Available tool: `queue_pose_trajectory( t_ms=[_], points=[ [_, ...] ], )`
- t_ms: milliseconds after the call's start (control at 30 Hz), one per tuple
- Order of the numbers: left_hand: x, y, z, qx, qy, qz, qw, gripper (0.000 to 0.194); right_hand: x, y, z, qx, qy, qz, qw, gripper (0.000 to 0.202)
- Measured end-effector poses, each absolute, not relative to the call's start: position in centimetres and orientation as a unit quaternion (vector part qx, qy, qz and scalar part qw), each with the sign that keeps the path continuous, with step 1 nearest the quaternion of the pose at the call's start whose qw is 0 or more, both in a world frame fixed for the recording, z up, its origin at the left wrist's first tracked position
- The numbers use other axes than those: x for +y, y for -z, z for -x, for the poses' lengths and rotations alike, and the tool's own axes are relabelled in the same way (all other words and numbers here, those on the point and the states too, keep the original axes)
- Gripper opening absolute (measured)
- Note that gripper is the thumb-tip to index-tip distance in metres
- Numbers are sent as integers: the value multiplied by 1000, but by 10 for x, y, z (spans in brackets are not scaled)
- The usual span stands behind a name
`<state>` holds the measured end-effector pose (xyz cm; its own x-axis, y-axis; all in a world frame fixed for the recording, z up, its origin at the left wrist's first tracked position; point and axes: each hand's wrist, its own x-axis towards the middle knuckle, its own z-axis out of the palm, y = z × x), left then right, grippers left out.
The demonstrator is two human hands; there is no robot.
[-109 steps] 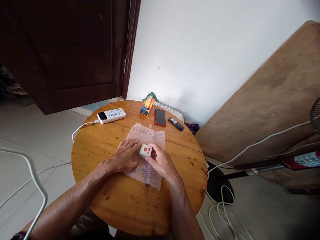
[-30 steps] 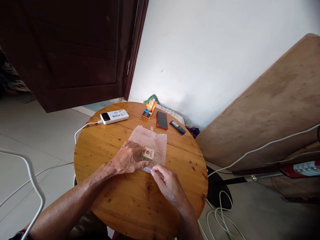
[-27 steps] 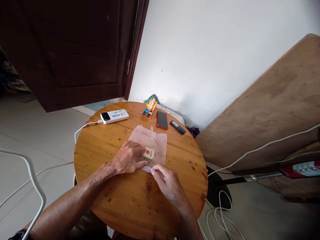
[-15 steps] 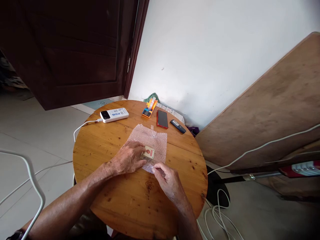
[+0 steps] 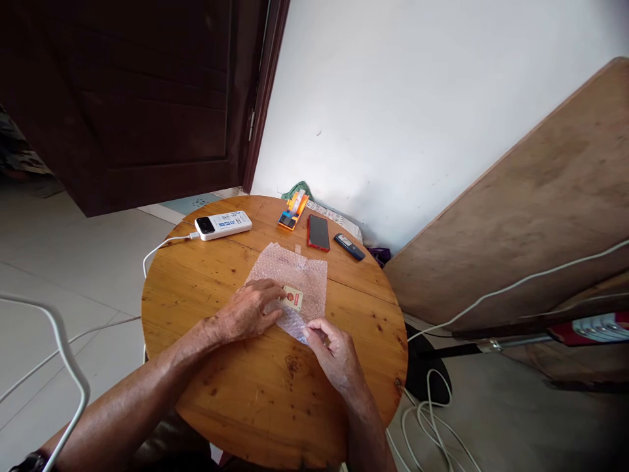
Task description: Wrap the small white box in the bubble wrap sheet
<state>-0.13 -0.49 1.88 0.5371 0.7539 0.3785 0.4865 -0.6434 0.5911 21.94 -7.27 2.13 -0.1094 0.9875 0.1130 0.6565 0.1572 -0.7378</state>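
The left hand (image 5: pixel 246 311) presses one small box (image 5: pixel 293 298) onto one bubble-wrap sheet (image 5: pixel 289 275), fingers on it. The right hand (image 5: pixel 331 351) pinches the sheet's near edge. Beyond lie one power bank (image 5: pixel 223 225), one red phone (image 5: pixel 318 232) and one remote (image 5: pixel 349 246) on a round, knotty wooden table (image 5: pixel 236 380), by a white wall.

My left hand (image 5: pixel 246 313) covers part of the small tan box (image 5: pixel 293 298); its label print is too small to read.

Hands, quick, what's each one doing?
Left hand: closed on the small tan box with a red dot.
Right hand: pinching the clear bubble wrap sheet.
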Motion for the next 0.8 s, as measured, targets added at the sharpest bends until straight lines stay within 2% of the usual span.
queue_pose_trajectory(
  t_ms=[367, 600, 800],
  points=[
    [-3, -16, -1, 362, -330, -839, 237, 28, -65, -45, -223, -753, -290, 551, 215, 18],
    [-2, -14, 0, 358, -331, -839, 240, 27, -51, -40, -227, -697, -371, 557, 258, 23],
    [-1, -14, 1, 356, -333, -839, 242, 28, -48, -29, -223, -664, -361, 576, 311, 22]
  ],
)
